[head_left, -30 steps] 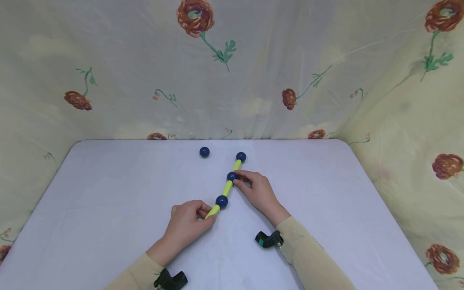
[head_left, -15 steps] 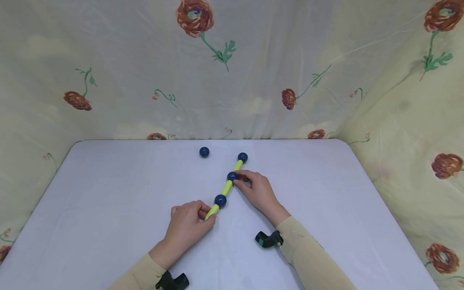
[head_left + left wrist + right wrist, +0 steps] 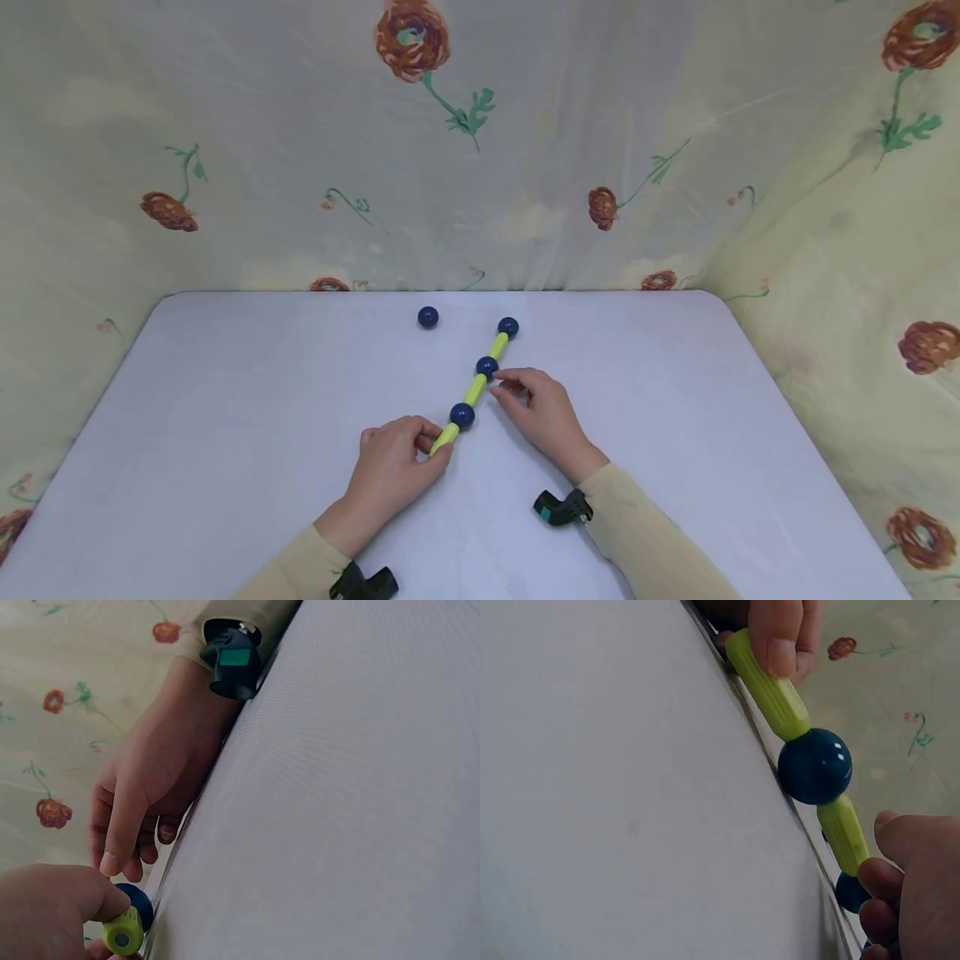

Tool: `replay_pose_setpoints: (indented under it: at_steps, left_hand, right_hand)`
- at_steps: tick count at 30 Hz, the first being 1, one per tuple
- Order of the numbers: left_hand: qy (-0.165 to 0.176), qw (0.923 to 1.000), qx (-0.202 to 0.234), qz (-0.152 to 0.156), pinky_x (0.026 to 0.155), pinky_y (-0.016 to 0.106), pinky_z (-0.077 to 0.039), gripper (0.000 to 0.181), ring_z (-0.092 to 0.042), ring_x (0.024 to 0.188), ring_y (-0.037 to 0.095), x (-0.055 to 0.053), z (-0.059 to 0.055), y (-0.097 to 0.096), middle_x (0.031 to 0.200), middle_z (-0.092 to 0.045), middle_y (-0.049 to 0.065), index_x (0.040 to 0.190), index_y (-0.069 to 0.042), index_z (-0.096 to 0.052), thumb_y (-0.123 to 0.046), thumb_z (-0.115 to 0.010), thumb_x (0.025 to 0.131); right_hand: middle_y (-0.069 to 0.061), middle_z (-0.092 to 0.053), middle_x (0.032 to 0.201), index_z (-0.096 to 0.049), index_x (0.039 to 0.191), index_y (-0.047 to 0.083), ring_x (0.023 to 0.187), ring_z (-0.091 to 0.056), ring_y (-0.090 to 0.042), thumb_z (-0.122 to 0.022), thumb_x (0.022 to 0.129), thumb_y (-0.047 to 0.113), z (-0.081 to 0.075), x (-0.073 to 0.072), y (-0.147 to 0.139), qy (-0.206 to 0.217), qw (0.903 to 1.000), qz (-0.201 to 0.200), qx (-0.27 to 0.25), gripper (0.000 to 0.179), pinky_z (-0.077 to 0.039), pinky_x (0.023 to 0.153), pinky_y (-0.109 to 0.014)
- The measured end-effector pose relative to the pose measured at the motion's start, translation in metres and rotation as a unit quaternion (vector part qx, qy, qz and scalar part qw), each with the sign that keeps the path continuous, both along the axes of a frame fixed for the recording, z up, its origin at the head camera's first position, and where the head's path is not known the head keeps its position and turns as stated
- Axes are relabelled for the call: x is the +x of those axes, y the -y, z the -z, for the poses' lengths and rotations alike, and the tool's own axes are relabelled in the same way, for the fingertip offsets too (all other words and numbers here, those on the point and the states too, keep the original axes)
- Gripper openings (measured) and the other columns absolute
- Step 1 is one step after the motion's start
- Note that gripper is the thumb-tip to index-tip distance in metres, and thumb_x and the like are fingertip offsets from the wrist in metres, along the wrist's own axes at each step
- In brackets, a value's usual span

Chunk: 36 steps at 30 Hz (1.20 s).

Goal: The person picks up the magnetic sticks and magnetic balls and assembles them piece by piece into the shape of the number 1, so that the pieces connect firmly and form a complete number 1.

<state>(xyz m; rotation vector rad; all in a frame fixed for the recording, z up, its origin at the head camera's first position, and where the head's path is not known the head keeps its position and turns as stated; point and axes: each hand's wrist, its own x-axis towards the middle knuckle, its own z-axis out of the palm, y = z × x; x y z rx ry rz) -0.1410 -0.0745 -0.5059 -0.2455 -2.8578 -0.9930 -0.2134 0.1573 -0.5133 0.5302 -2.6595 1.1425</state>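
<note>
Yellow-green magnetic building rods and dark blue balls alternate in a slanting chain on the table. At its near end my left hand [image 3: 397,467] pinches the last rod [image 3: 445,438] between thumb and fingers; a round grey disc shows on that rod's end [image 3: 122,939] in the left wrist view. Then come the near ball [image 3: 462,416], a second rod [image 3: 475,389], the middle ball [image 3: 487,367], a third rod [image 3: 498,346] and the far ball [image 3: 507,327]. Beside the middle ball is my right hand [image 3: 546,417], thumb and forefinger parted, holding nothing.
One loose blue ball [image 3: 428,317] lies near the back edge of the white table [image 3: 225,400], left of the chain. Flower-patterned cloth [image 3: 525,150] hangs behind and at the sides. Dark wrist devices [image 3: 564,507] sit at both sleeves.
My right hand has let go of the middle ball and drawn back slightly towards me. The chain has straightened a little, its far end shifting right. My left hand keeps its pinch.
</note>
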Motion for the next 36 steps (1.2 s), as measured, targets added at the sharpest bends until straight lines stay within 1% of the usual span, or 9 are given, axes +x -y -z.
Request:
replay_pose_setpoints:
  at_steps: [3, 6, 9, 11, 15, 20, 29, 36]
  left_hand:
    - [-0.005, 1.0, -0.001, 0.001, 0.074, 0.038, -0.03, 0.02, -0.045, 0.061, 0.005, 0.0, -0.001, 0.0, 0.074, -0.056, -0.016, 0.092, -0.018, -0.071, -0.035, -0.076, 0.084]
    - [-0.014, 0.9999, -0.003, 0.002, 0.074, 0.038, -0.03, 0.02, -0.043, 0.06, 0.005, 0.001, -0.002, 0.001, 0.074, -0.056, -0.016, 0.094, -0.018, -0.072, -0.036, -0.076, 0.085]
    - [-0.022, 0.9997, -0.005, 0.003, 0.074, 0.038, -0.03, 0.021, -0.042, 0.06, 0.005, 0.001, -0.002, 0.0, 0.074, -0.055, -0.016, 0.095, -0.018, -0.073, -0.036, -0.075, 0.086]
    - [-0.027, 0.9996, -0.005, 0.004, 0.073, 0.038, -0.03, 0.02, -0.042, 0.06, 0.004, 0.001, -0.001, 0.0, 0.075, -0.056, -0.016, 0.096, -0.018, -0.073, -0.036, -0.075, 0.086]
    - [-0.03, 0.9995, 0.0, 0.005, 0.074, 0.038, -0.03, 0.02, -0.042, 0.06, 0.004, 0.001, 0.0, 0.0, 0.076, -0.057, -0.016, 0.097, -0.018, -0.074, -0.035, -0.075, 0.086]
    - [-0.025, 0.9997, 0.0, 0.002, 0.075, 0.039, -0.031, 0.021, -0.044, 0.061, 0.004, 0.0, 0.0, 0.001, 0.076, -0.059, -0.015, 0.097, -0.018, -0.074, -0.037, -0.075, 0.086]
    - [-0.021, 0.9997, 0.008, 0.002, 0.075, 0.038, -0.03, 0.02, -0.046, 0.061, 0.004, 0.001, -0.002, 0.002, 0.076, -0.06, -0.015, 0.095, -0.018, -0.073, -0.037, -0.075, 0.087]
    - [-0.019, 0.9998, 0.009, 0.002, 0.075, 0.037, -0.03, 0.02, -0.046, 0.062, 0.004, 0.0, -0.001, 0.001, 0.075, -0.06, -0.015, 0.095, -0.019, -0.074, -0.037, -0.075, 0.088]
  right_hand:
    - [0.013, -0.066, 0.098, -0.071, 0.117, 0.021, 0.084, -0.058, -0.003, -0.069, 0.095, 0.033, 0.0, 0.009, 0.005, 0.016, 0.9991, -0.039, -0.006, 0.025, -0.05, 0.07, -0.028]
    - [0.016, -0.066, 0.099, -0.071, 0.118, 0.022, 0.089, -0.06, -0.001, -0.068, 0.095, 0.037, -0.001, 0.016, 0.012, 0.027, 0.9971, -0.072, -0.004, 0.028, -0.051, 0.076, -0.029]
    - [0.015, -0.068, 0.101, -0.07, 0.119, 0.022, 0.092, -0.061, -0.001, -0.067, 0.095, 0.04, -0.001, 0.02, 0.015, 0.023, 0.9958, -0.089, 0.007, 0.03, -0.051, 0.079, -0.03]
    - [0.013, -0.069, 0.103, -0.07, 0.12, 0.022, 0.095, -0.061, -0.003, -0.068, 0.094, 0.039, -0.002, 0.022, 0.016, 0.017, 0.9951, -0.097, 0.015, 0.031, -0.05, 0.08, -0.031]
    - [0.012, -0.07, 0.106, -0.071, 0.121, 0.022, 0.096, -0.06, -0.003, -0.072, 0.092, 0.034, -0.003, 0.022, 0.018, 0.011, 0.9947, -0.097, 0.032, 0.032, -0.05, 0.08, -0.03]
    - [0.014, -0.07, 0.104, -0.072, 0.119, 0.022, 0.092, -0.059, 0.0, -0.074, 0.09, 0.033, -0.002, 0.022, 0.021, 0.014, 0.9954, -0.084, 0.044, 0.031, -0.05, 0.077, -0.027]
    - [0.014, -0.069, 0.101, -0.071, 0.119, 0.023, 0.09, -0.059, -0.001, -0.074, 0.09, 0.034, -0.003, 0.022, 0.023, 0.018, 0.9956, -0.078, 0.05, 0.031, -0.049, 0.076, -0.026]
    - [0.012, -0.07, 0.102, -0.071, 0.12, 0.023, 0.09, -0.06, -0.004, -0.074, 0.09, 0.036, -0.002, 0.022, 0.022, 0.011, 0.9956, -0.079, 0.049, 0.033, -0.049, 0.077, -0.027]
